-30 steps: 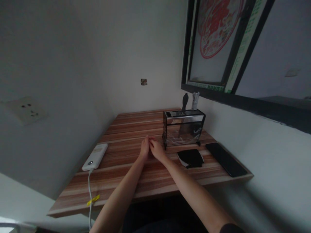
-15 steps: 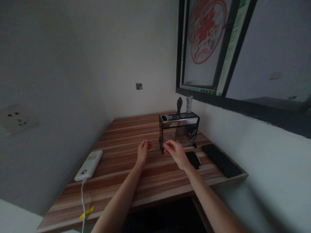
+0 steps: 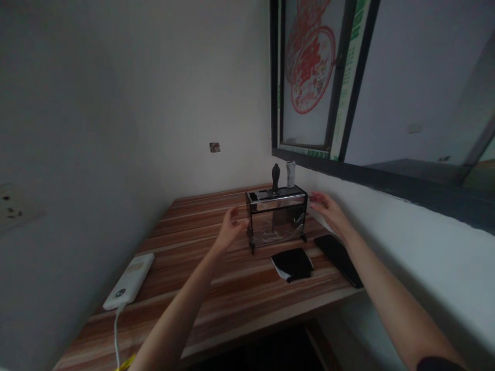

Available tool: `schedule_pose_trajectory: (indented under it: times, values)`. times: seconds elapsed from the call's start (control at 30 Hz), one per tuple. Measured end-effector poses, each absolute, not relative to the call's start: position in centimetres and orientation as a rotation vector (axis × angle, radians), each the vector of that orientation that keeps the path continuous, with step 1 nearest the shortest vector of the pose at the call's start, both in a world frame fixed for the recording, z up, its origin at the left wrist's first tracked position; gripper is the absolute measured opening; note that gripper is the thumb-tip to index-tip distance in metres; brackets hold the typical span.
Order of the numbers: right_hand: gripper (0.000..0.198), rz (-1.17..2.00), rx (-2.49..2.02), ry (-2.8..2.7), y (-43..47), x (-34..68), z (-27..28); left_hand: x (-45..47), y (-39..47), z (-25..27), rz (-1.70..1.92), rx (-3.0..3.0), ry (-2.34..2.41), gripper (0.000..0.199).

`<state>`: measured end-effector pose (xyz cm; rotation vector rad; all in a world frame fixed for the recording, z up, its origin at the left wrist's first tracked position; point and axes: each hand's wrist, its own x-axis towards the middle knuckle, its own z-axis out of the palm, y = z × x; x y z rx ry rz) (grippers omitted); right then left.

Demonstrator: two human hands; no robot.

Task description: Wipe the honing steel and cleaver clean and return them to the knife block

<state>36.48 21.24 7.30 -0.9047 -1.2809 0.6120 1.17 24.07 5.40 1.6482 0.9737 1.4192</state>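
Note:
A clear-sided knife block [image 3: 277, 229] with a dark frame and slotted top stands on short feet on the wooden desk. From its top rise a black handle [image 3: 275, 178] and a whitish-grey handle [image 3: 291, 174]. My left hand [image 3: 231, 230] is beside the block's left end, thumb and fingers apart; whether it touches the block is hard to tell. At the right end, slightly off the block, is my right hand [image 3: 328, 210], fingers spread and holding nothing. In front of the block lies a folded black cloth-like piece [image 3: 294, 264] with a white edge.
A black phone-like slab [image 3: 336, 257] lies near the desk's right edge, partly under my right forearm. On the left, a white power bank [image 3: 131, 281] has a white cable. Walls and a dark-framed window [image 3: 320, 155] bound the wood-grain desk [image 3: 209, 206].
My hands have spread from close together in front of the block to either side of it. The right hand went right and up, uncovering the black piece. My view has shifted slightly.

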Motion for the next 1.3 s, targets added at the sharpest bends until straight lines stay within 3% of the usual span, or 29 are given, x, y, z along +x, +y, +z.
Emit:
schedule_pose_trajectory:
  times: [0.2, 0.47, 0.93, 1.3]
  values:
    - [0.059, 1.224, -0.79, -1.501, 24.0, 37.7, 8.4, 1.3, 26.9, 7.7, 1.136, 1.754, 0.891, 0.101]
    - [0.049, 1.498, -0.847, -1.545, 26.3, 38.6, 9.3, 1.8, 27.0, 8.8, 1.013, 1.863, 0.804, 0.094]
    - [0.051, 1.354, -0.896, -1.555, 26.5, 38.2, 9.1, 2.3, 28.2, 8.3, 1.089, 1.899, 0.737, 0.085]
    - [0.055, 1.216, -0.836, -1.615, 26.5, 34.2, 10.8, -2.0, 27.8, 11.1, 1.055, 1.906, 0.767, 0.085]
